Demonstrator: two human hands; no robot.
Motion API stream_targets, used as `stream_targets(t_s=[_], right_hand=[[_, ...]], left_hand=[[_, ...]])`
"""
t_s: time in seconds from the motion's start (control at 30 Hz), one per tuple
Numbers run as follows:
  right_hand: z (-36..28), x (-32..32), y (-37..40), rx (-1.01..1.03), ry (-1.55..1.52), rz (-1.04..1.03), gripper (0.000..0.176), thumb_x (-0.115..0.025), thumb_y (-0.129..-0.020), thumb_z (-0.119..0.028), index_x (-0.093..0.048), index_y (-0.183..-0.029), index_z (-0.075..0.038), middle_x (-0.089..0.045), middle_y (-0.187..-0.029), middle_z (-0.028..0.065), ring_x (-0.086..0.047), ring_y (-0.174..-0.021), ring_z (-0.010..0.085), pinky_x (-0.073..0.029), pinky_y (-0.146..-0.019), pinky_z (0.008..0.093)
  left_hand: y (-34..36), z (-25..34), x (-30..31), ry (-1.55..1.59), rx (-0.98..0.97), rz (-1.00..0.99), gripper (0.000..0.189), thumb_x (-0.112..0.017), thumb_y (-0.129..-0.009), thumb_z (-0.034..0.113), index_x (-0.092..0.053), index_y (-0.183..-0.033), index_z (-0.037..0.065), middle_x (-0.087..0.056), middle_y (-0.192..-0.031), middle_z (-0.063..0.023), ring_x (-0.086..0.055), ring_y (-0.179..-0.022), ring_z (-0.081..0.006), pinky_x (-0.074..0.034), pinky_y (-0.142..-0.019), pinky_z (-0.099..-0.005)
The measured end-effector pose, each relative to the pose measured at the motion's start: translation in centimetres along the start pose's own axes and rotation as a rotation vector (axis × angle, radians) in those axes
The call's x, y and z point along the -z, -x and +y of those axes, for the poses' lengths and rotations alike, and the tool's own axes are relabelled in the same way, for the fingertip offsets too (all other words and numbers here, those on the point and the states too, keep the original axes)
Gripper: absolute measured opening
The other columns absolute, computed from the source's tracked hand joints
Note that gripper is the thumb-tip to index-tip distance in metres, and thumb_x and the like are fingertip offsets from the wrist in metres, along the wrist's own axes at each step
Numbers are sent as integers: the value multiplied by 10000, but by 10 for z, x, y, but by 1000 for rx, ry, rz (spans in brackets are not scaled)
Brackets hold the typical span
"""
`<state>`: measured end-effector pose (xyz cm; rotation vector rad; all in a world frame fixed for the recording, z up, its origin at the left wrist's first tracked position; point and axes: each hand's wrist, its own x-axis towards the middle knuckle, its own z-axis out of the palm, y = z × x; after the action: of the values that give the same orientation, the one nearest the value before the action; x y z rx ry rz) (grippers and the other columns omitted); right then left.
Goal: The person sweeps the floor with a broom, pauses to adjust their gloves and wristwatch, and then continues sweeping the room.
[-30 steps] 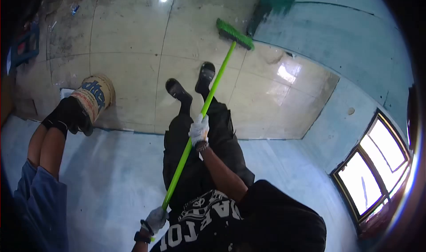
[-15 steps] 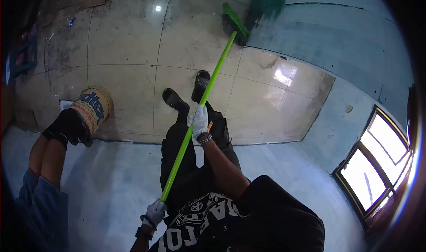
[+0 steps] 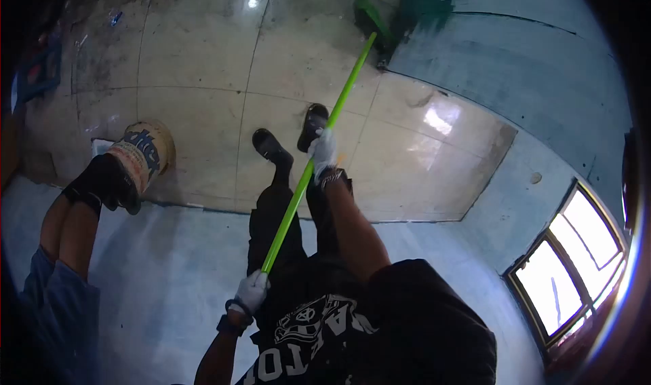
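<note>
A broom with a long bright green handle [image 3: 290, 212] runs from my body out to the far wall. My left hand [image 3: 253, 290], in a white glove, is closed around the handle's near end beside my waist. Farther up, my right hand [image 3: 324, 149], also gloved in white, grips the handle in front of my legs. The green broom head [image 3: 373, 17] is tilted at the foot of the wall, slightly blurred, with its bristles hard to make out. Beyond my right hand are my black shoes [image 3: 314, 126] on the tiles.
On the left, another person's legs [image 3: 78, 229] and dark shoes are at a beige bucket [image 3: 160, 144] with blue lettering. A dark blue frame-like object [image 3: 42, 73] sits at far left. The bluish wall [image 3: 502, 56] has a dark green patch; a bright window [image 3: 566, 263] is at right.
Both hands have moved up and slightly right in view with the broom. Its head has shifted up and right along the wall's base. The other person's legs stay nearly in place.
</note>
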<state>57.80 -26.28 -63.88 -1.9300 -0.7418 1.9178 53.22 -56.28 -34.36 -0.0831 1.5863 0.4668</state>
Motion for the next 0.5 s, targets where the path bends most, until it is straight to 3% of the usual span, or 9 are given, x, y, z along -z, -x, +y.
stream_targets(t_s=[0.07, 0.1, 0.17, 0.2, 0.23, 0.27, 0.33, 0.4, 0.5], right_hand=[[-72, -28, -3, 99, -8, -147, 291, -363, -971, -375, -443, -841, -126, -384, -496, -22, -362, -336, 117, -328, -316, 266], [-76, -31, -20, 24, -212, -185, 334, -385, -962, -420, -451, -985, -93, -390, -503, 1, -406, -395, 112, -374, -367, 259], [-76, -47, 10, 122, -101, -226, 323, -383, -964, -411, -444, -999, -96, -401, -499, 14, -411, -383, 121, -377, -355, 265], [-76, -49, 41, 171, -55, -229, 317, -381, -964, -406, -441, -1006, -98, -406, -498, 21, -414, -378, 125, -378, -348, 269], [-70, -50, 75, 123, 37, -179, 300, -379, -966, -389, -430, -1008, -97, -408, -495, 29, -419, -369, 132, -377, -336, 272], [-63, -53, 110, 80, 125, -138, 283, -376, -967, -373, -419, -1009, -97, -410, -493, 37, -425, -360, 139, -375, -325, 276], [-42, -47, 173, -104, 173, -152, 234, -375, -967, -325, -391, -1009, -96, -433, -502, 35, -459, -358, 153, -389, -319, 288], [12, -26, 225, -245, 107, -208, 214, -400, -964, -317, -399, -1009, -107, -482, -577, 54, -488, -401, 157, -420, -352, 309], [70, 5, 259, -506, 11, -223, 216, -430, -961, -310, -401, -1070, -125, -508, -623, 75, -529, -462, 193, -478, -417, 355]], left_hand=[[-33, 44, -3, -118, -76, 38, 323, -383, -948, 258, -541, -782, 31, -537, -617, -53, -546, -594, -175, -441, -578, -356], [-30, 43, 1, -64, -94, 15, 321, -381, -950, 259, -538, -778, 38, -531, -615, -47, -540, -586, -165, -436, -566, -341], [-7, 38, 11, 56, -128, -22, 316, -377, -954, 259, -532, -771, 52, -519, -611, -34, -527, -569, -146, -427, -541, -310], [22, 35, 21, 159, -18, -138, 305, -384, -953, 276, -524, -771, 75, -497, -596, -6, -488, -516, -118, -395, -493, -263], [43, 13, 29, 46, -220, -235, 291, -393, -952, 285, -523, -784, 85, -490, -602, 8, -454, -479, -94, -373, -465, -239], [77, 15, 36, 324, 192, -311, 290, -401, -952, 292, -524, -796, 81, -482, -608, 7, -456, -481, -85, -371, -450, -244], [132, -47, 31, -396, -368, -93, 149, -492, -883, 203, -529, -829, 70, -529, -652, -75, -552, -540, -241, -433, -471, -368], [195, -89, 25, -559, -153, 6, 127, -525, -839, 193, -532, -845, 66, -543, -705, -132, -560, -614, -356, -449, -523, -452], [212, -133, 9, -512, -57, 53, 152, -525, -847, 219, -531, -843, 67, -547, -696, -148, -559, -632, -387, -451, -544, -468]])
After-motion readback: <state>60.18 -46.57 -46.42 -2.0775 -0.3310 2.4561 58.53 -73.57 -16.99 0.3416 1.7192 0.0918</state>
